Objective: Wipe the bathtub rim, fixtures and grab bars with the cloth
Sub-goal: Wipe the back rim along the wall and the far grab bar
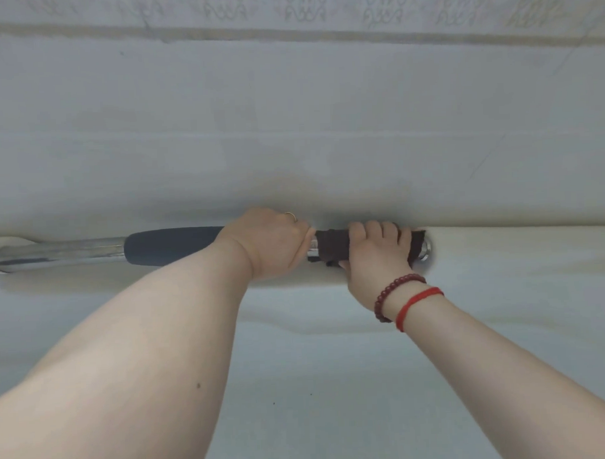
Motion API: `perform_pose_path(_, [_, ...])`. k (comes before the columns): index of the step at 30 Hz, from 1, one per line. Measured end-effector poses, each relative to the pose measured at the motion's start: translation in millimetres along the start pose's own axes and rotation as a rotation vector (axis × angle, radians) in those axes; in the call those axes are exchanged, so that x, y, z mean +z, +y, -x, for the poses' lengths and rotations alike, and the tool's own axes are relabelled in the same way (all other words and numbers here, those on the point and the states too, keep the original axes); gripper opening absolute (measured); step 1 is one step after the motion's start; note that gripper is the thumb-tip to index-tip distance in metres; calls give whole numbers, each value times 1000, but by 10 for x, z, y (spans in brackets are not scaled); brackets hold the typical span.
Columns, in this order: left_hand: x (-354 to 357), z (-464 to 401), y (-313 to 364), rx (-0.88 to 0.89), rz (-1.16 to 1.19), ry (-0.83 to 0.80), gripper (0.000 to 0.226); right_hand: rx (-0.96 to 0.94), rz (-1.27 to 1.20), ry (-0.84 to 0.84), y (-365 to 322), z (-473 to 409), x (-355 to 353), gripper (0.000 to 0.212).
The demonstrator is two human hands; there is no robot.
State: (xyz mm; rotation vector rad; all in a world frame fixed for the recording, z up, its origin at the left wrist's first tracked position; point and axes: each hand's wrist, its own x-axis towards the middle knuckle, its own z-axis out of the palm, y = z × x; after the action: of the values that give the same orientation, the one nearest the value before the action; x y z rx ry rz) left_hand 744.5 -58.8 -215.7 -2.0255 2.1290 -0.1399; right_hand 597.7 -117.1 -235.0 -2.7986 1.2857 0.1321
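The grab bar (89, 252) runs left to right in the far tub wall, and the dark cloth (332, 247) sits at its right end under the curled right hand (375, 254), the left hand (274, 242) fisted just beside it, unwiped bar lying leftward.

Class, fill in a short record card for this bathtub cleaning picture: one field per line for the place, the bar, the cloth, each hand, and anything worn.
place: inside a pale bathtub, facing its far wall
bar: grab bar, chrome, with a dark grip sleeve, set in a recess
cloth: dark brown cloth wrapped around the bar's right end
left hand: closed around the bar beside the cloth
right hand: clamped over the cloth
worn: ring on left hand; bead bracelet and red string on right wrist
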Motion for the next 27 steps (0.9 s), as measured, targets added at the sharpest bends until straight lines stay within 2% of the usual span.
perform_pose_path(4, [-15,2,24,14,-23,-11,39,5,-17,2,-316,-41,-19,37])
perform_pose_path(9, [-49,14,27,13,-21,-1,38,-51,-43,72,-233,-24,-19,39])
perform_pose_path(13, [-39,95,-63,-83,223,65,40,-97,-37,36,-219,-49,-37,41])
perform_pose_path(16, [71,353,-377,-206,222,79,55,-93,-25,18,-198,-66,-50,44])
perform_pose_path(20, [175,523,-555,-182,154,98,69,-97,2,31,-203,-61,-37,45])
perform_pose_path(24, [177,509,-541,-194,103,84,57,-101,30,19,-186,-59,-24,42])
perform_pose_path(27, [185,521,-547,-183,83,107,50,-151,-42,151,-173,-49,84,43])
